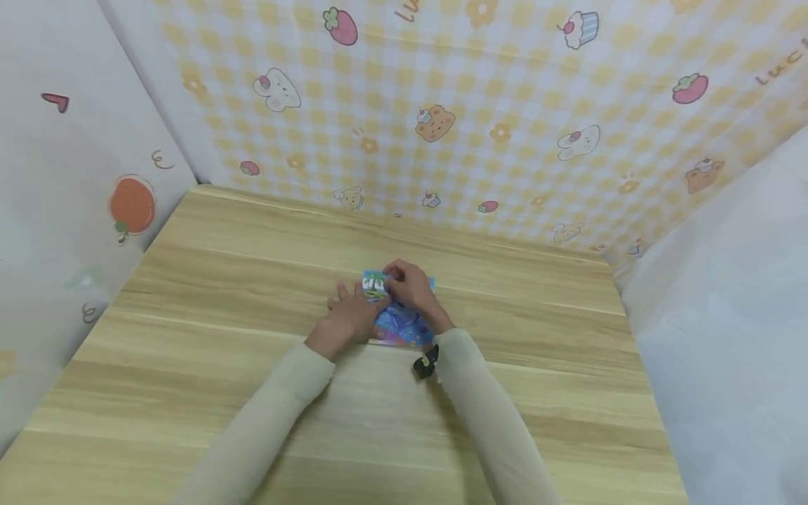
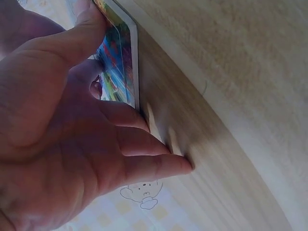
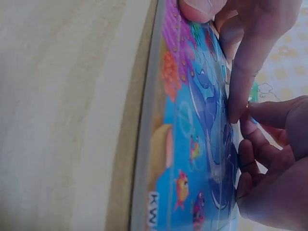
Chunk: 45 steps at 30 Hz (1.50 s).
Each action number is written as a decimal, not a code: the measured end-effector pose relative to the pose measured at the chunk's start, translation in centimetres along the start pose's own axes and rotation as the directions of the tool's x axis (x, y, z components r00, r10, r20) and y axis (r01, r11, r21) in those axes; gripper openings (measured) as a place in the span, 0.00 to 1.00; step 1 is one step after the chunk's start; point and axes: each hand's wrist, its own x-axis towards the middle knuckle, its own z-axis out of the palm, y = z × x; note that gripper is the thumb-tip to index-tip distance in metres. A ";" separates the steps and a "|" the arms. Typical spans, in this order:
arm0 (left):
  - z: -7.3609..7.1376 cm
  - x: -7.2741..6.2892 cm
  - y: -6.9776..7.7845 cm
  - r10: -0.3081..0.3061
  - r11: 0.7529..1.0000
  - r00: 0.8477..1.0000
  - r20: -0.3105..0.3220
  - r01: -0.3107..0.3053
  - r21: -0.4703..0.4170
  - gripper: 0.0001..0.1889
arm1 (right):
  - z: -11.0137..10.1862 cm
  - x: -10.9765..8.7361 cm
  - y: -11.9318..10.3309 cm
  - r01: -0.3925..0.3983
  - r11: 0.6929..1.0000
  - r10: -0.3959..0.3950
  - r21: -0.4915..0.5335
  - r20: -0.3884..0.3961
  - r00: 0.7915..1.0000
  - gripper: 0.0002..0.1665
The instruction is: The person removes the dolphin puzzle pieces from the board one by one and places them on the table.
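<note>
A flat board with a glossy sea picture of dolphins and fish (image 3: 211,110) lies on the table; its blue lower part (image 1: 404,326) shows between the hands in the head view. My left hand (image 1: 349,319) rests over the board's left side. In the left wrist view its thumb (image 2: 89,36) lies on the picture, and its straight fingers (image 2: 154,166) spread onto the wood. My right hand (image 1: 410,286) is over the far part of the board. Thumb and forefinger pinch a small blue-green piece (image 3: 252,113), mostly hidden by the fingertips.
The wooden table (image 1: 252,393) extends around the board on all sides. Behind it hangs a yellow checked cloth (image 1: 467,168), with pale walls left and right. A small black device (image 1: 426,362) sits by the right cuff.
</note>
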 end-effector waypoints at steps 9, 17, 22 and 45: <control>-0.2 -0.3 -0.2 0.006 1.000 1.000 -0.017 -0.006 -0.027 0.43 | -1.8 0.4 0.5 -0.036 0.991 0.057 0.125 -0.165 0.985 0.14; 0.1 -0.3 0.1 0.006 0.999 1.000 -0.028 -0.007 -0.048 0.43 | -5.8 -0.3 2.3 -0.133 0.948 0.184 0.290 -0.155 0.971 0.16; 0.2 -0.6 -0.3 0.002 0.999 1.000 -0.011 -0.003 -0.048 0.43 | -7.7 -0.4 4.0 -0.158 0.951 0.209 0.266 -0.178 0.962 0.15; 0.2 -0.3 -0.3 0.014 0.998 1.000 -0.024 -0.015 -0.069 0.42 | -10.4 -0.9 7.8 -0.296 0.954 0.298 0.054 -0.313 0.902 0.15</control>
